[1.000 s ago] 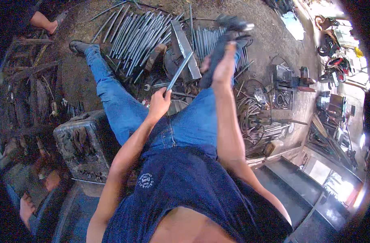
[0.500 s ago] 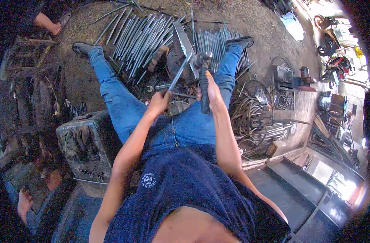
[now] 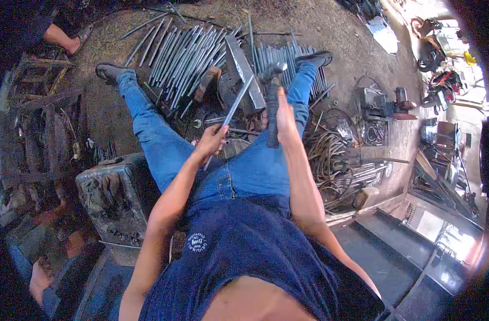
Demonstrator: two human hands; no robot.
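Between my spread legs, my left hand (image 3: 212,141) is closed around a slim metal rod (image 3: 237,100). The rod slants up to the right, its far end over a long steel bar (image 3: 245,75). My right hand (image 3: 285,119) grips a hammer (image 3: 273,109) by its dark wrapped handle, with the head raised beside the bar. Whether the rod's tip touches the bar I cannot tell. Below my left hand lies a round metal piece (image 3: 234,147), partly hidden. An open-ended wrench (image 3: 198,123) rests on the ground near that hand.
Many metal rods (image 3: 181,64) lie in a pile ahead on the left, and another row of rods (image 3: 276,58) on the right. A dark block-shaped box (image 3: 113,200) stands by my left leg. Bent rods (image 3: 330,155) heap up at right, near a bench vise (image 3: 402,104).
The hammer head has risen slightly and shifted right. The rod in my left hand has turned a little, and the hand's fingers have rolled with it.
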